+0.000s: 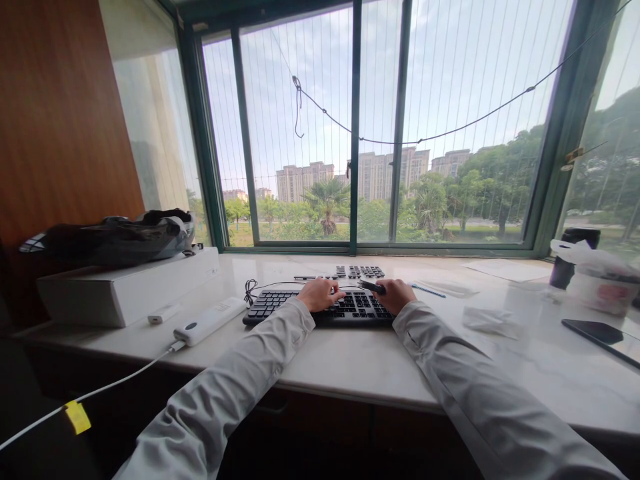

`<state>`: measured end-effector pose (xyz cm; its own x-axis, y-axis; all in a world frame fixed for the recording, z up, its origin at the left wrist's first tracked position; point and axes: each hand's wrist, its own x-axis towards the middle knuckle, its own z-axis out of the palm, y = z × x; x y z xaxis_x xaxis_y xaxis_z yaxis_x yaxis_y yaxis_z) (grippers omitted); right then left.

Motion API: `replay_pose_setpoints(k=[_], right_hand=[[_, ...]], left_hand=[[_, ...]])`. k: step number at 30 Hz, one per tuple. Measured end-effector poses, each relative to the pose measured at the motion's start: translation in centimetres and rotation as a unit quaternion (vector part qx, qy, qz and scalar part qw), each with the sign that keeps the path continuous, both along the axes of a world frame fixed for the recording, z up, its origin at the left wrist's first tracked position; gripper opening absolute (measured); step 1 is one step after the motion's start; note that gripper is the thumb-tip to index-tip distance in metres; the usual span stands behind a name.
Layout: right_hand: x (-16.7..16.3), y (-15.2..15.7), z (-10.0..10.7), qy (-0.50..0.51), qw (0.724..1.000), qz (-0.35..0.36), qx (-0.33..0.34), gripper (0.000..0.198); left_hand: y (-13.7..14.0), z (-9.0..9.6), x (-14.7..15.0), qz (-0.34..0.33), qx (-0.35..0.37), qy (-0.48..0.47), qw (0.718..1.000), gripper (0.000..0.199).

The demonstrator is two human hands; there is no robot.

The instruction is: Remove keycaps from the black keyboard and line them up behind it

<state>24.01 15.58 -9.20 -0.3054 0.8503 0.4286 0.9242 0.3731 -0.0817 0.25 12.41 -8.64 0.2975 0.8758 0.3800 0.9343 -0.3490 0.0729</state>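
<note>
A black keyboard [270, 303] lies near the front edge of the white counter. Over its middle is my left hand [319, 295], fingers curled with thumb and fingertips close together; anything between them is too small to make out. My right hand [397, 296] grips a dark elongated handheld tool [371, 287] above the keyboard's right part, its tip pointing left. What kind of tool it is, I cannot tell. Several loose black keycaps [367, 272] are laid out in rows behind the keyboard, and a thin dark strip [309, 277] lies to their left.
Left of the keyboard are a white power bank [210, 321] with a cable and a white box [125, 293] carrying a dark bag [115, 239]. On the right lie a blue pen-like stick [429, 291], crumpled clear plastic [490, 321], a phone [595, 331] and a bagged tub [603, 283].
</note>
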Motion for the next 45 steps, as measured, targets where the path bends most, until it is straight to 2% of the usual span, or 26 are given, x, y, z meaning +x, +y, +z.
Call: replay_pose_setpoints(k=[17, 36, 45], right_hand=[[-0.1, -0.2, 0.1, -0.005, 1.000, -0.008, -0.013, 0.023], [0.1, 0.0, -0.1, 0.009, 1.000, 0.007, -0.011, 0.026], [0.2, 0.5, -0.3, 0.022, 1.000, 0.002, -0.007, 0.025]], left_hand=[[0.4, -0.3, -0.2, 0.011, -0.015, 0.020, 1.000, 0.046], [0.5, -0.3, -0.4, -0.013, -0.025, 0.024, 0.999, 0.042], [-0.5, 0.1, -1.8, -0.015, -0.006, 0.018, 1.000, 0.035]])
